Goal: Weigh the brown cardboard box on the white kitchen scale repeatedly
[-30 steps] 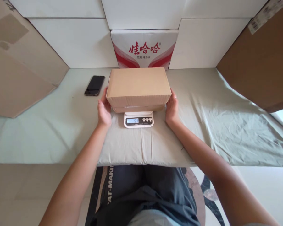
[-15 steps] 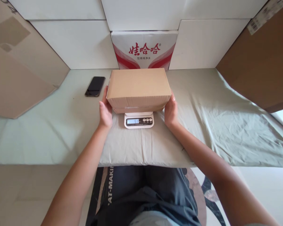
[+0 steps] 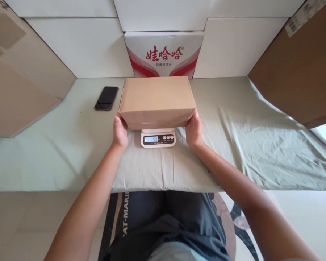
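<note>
Over the scale (image 3: 158, 139), I hold the carton (image 3: 157, 101) between left hand (image 3: 120, 132) and right hand (image 3: 195, 130); even pressure from both sides should best steady it level.

The cardboard box (image 3: 157, 95) is coloured plain tan on top, with a slightly pinker brown shown on its front. The scale (image 3: 158, 145) is cased in white; its control strip (image 3: 161, 139) is black, set with white buttons (image 3: 168, 137) and a pale blue-grey display (image 3: 149, 139) marked by dark digits. Black is shown by the phone (image 3: 107, 98). The printed carton (image 3: 164, 40) is patterned in white with curved red bands, large red characters and smaller dark ones. The cloth (image 3: 225, 108) is tinted pale grey-green. Light brown is seen on the left carton (image 3: 24, 87), darker brown on the right carton (image 3: 301, 72). The floor (image 3: 229, 217) is patterned in white, black and pinkish brown.
</note>
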{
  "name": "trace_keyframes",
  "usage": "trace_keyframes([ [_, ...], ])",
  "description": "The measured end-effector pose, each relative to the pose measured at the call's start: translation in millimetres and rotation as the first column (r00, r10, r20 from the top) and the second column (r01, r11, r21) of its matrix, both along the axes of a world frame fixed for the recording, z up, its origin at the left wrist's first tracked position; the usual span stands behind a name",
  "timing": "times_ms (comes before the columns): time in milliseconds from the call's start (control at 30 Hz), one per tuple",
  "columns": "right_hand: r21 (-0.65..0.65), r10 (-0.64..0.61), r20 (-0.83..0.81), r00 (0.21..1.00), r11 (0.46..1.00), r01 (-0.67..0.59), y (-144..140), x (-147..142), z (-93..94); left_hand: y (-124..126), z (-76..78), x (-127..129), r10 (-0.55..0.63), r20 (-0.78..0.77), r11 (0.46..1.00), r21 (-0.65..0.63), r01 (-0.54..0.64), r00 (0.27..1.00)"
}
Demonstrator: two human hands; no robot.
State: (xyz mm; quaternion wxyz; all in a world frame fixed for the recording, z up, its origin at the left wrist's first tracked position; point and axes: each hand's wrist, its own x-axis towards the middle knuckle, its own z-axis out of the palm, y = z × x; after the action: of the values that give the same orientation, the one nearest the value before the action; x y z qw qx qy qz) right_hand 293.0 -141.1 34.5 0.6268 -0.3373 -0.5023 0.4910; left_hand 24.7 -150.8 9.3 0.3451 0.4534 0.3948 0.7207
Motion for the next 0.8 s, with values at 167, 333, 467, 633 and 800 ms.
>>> trace_keyframes([
  [167,0.000,-0.001,0.018,1.000,1.000,0.001,-3.3,-2.0,1.9,1.8,-3.4,-1.6,0.005,-0.043,1.000,-0.002,-0.005,0.999],
  [333,0.001,0.007,0.025,1.000,1.000,-0.007,-3.7,-3.0,-0.2,-0.5,-1.8,0.6,0.019,-0.027,0.999,-0.037,-0.020,0.999],
  [467,-0.003,-0.004,0.057,0.998,1.000,0.004,-0.7,-4.5,-5.3,-3.5,4.9,6.1,-0.022,-0.002,0.999,-0.040,0.022,1.000],
  [633,0.027,-0.004,0.054,0.999,1.000,0.003,7.1,-6.7,-2.4,-4.8,17.5,8.4,-0.057,0.010,0.998,-0.008,0.057,0.998],
  [800,0.073,-0.021,0.076,0.997,0.997,0.016,23.2,-4.4,13.5,-0.4,40.3,1.0,-0.082,-0.010,0.997,0.009,0.082,0.997],
])
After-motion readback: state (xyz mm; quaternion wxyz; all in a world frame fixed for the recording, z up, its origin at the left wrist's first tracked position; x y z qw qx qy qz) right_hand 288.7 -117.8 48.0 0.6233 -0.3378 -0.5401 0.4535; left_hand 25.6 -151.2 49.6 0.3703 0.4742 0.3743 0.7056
